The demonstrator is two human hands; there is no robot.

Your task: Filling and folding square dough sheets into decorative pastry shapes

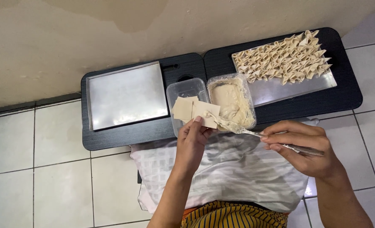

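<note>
I see my left hand (192, 141) pinching a square dough wrapper (205, 113) over the near table edge; my right hand (302, 145) is closed round a fork (255, 133) whose tip touches it. Just beyond sits the filling tub (249, 101); the empty steel tray (124, 95) lies left, open tiled floor (39, 169) beside

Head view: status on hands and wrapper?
Left hand holds wrapper. Right hand holds spoon, tip on wrapper. Filling tub behind; nothing blocking.
</note>
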